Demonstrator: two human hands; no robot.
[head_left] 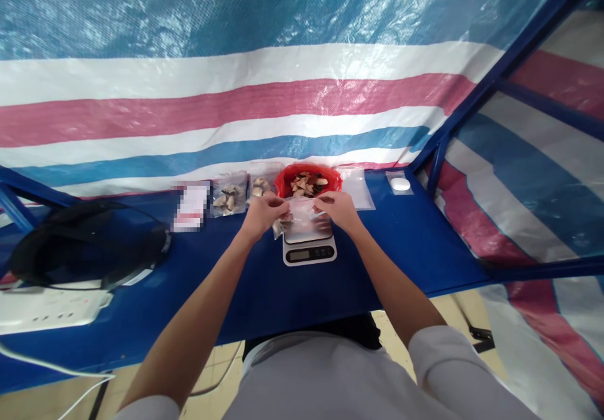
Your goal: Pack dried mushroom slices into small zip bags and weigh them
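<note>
Between my two hands a clear plastic bag is stretched over a kitchen scale. My left hand pinches its left upper corner, and my right hand pinches the right one. A few pale pieces show near the bag's lower left; whether they are inside it I cannot tell. Just behind the bag stands a red bag with its mouth open, full of dried brown and cream slices that look like mushroom. The scale's display is too small to read.
Filled clear bags lie left of the red bag, beside a blurred-out card. Flat clear bags and a small white object in a packet lie right. A black round object and a power strip occupy the blue table's left.
</note>
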